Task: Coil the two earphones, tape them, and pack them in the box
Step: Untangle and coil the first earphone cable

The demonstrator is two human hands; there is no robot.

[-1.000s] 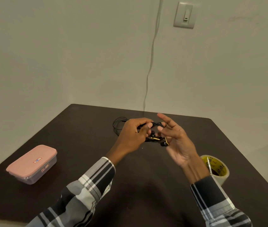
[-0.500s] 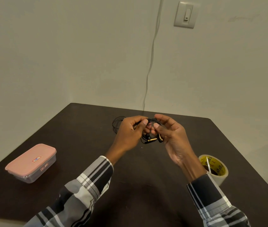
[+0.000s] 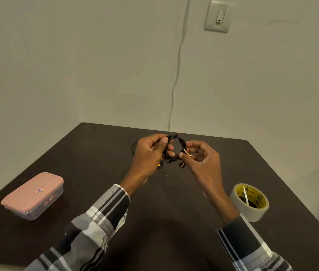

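Observation:
A black earphone (image 3: 178, 148) wound into a round coil hangs between my two hands above the dark table (image 3: 96, 157). My left hand (image 3: 150, 153) pinches the coil's left side. My right hand (image 3: 201, 159) pinches the gold plug at the coil's right side. Two earbuds dangle below the coil. A second black earphone (image 3: 134, 147) lies coiled on the table behind my left hand, mostly hidden. The box (image 3: 33, 195), clear with a pink lid shut on it, stands at the left. A roll of clear tape (image 3: 249, 201) sits at the right.
The table meets a pale wall at its far edge. A thin white cable (image 3: 176, 81) runs down the wall to the table. A wall switch (image 3: 217, 16) is high on the right.
The coil has opened from a bunched bundle into a round loop held upright. My right hand closed its fingers and now pinches the gold plug.

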